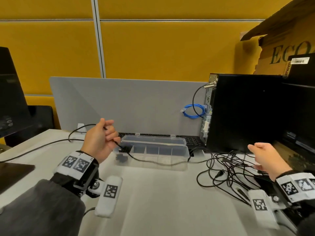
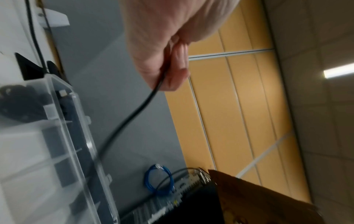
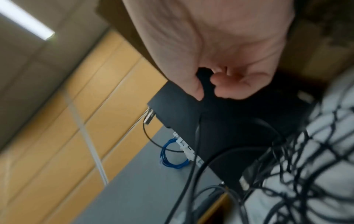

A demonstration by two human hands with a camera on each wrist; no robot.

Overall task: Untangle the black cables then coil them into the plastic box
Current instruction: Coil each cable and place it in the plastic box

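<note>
Head view alone shows cable tangle (image 1: 235, 169); left hand (image 1: 100, 140) grip pinches black cable (image 2: 134, 112).

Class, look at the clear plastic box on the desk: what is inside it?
The plastic box has dividers. A black cable, gripped by the left hand, runs into its leftmost compartment, where a dark bundle sits. The other compartments look empty. The bundle's exact shape is blurred.

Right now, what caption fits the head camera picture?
Left hand holds a black cable running past the plastic box; tangled cables wait beside it.
</note>
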